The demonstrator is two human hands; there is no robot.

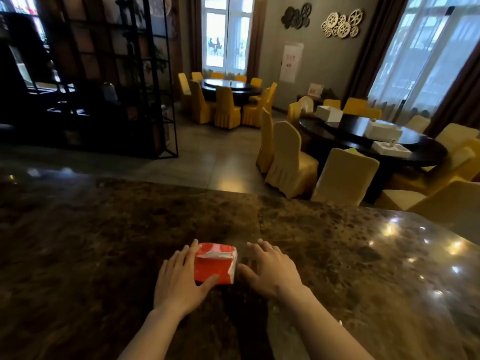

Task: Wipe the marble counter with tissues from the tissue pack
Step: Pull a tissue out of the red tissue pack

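A red tissue pack (214, 263) with white tissue showing at its torn top lies on the dark brown marble counter (104, 229), near the front middle. My left hand (179, 279) grips the pack's left side, fingers along its far edge and thumb against its near corner. Just right of the pack my right hand (270, 268) hovers low over the counter with fingers spread, a small gap away from the pack, holding nothing.
Beyond the counter's far edge (233, 192) is a tiled floor, a round dark table (426, 149) with white boxes and yellow covered chairs (291, 162) at right, another table set (228, 87) further back, and a black metal shelf (145, 81) at left.
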